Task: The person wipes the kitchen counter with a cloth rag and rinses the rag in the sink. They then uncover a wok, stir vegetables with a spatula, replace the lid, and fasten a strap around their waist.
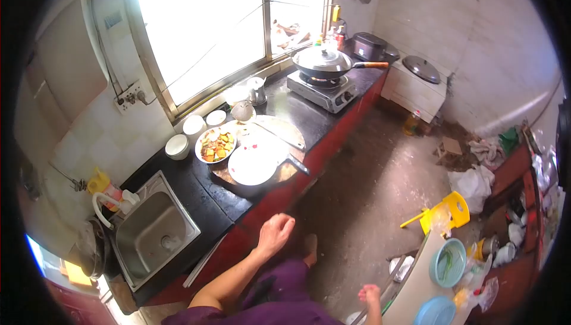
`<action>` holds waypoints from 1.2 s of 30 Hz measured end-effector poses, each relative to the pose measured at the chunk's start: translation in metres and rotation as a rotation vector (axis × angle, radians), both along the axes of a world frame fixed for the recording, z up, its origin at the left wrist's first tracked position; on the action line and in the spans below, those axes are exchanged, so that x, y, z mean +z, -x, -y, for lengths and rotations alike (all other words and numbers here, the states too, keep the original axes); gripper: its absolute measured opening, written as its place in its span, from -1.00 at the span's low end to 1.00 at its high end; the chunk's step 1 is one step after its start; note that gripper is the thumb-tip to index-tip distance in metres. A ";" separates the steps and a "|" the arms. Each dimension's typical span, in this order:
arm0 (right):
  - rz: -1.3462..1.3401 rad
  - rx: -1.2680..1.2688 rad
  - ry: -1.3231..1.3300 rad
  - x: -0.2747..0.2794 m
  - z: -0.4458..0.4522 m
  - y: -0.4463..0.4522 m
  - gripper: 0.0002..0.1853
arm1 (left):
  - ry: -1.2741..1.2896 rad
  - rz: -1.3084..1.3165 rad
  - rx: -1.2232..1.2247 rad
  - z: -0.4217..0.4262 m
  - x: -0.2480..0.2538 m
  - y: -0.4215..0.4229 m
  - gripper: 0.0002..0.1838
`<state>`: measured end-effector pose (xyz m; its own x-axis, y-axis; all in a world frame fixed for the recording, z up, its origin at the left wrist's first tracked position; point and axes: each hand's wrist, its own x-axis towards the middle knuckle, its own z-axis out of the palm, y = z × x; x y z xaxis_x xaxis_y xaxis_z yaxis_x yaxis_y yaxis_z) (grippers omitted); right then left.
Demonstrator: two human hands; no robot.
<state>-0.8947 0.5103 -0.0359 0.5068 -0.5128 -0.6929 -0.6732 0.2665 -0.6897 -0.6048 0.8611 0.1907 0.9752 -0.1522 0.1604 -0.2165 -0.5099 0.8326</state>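
1. Centrally, a round white dish (256, 167) with red flecks sits on the black worktop's (235, 204) wooden board (288, 132).
2. Left hand (275, 234): fingers curled together; right hand (369, 294): cannot tell.
3. Dark handle (299, 165) beside dish.

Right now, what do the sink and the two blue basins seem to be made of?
Sink: probably stainless steel, satin finish; grey walls show soft reflections. Blue basins: likely plastic, smooth; even colour suggests it, though painted metal remains possible.
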 end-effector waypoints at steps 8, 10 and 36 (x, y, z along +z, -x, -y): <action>0.332 0.637 0.372 0.139 0.072 -0.330 -0.83 | 0.096 -0.021 0.312 0.071 -0.014 -0.225 -0.80; 0.426 0.771 0.534 0.184 0.086 -0.404 -0.83 | 0.077 0.004 0.409 0.085 -0.001 -0.265 -0.75; 0.910 1.546 1.187 0.386 0.084 -1.107 -0.49 | -0.386 -0.106 1.351 0.197 0.005 -0.364 -0.72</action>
<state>0.2127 0.4259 0.3504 0.7545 0.6335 0.1718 0.6555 -0.7138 -0.2466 -0.2406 0.6640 0.1956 0.4074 0.8809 0.2411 0.6705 -0.4677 0.5759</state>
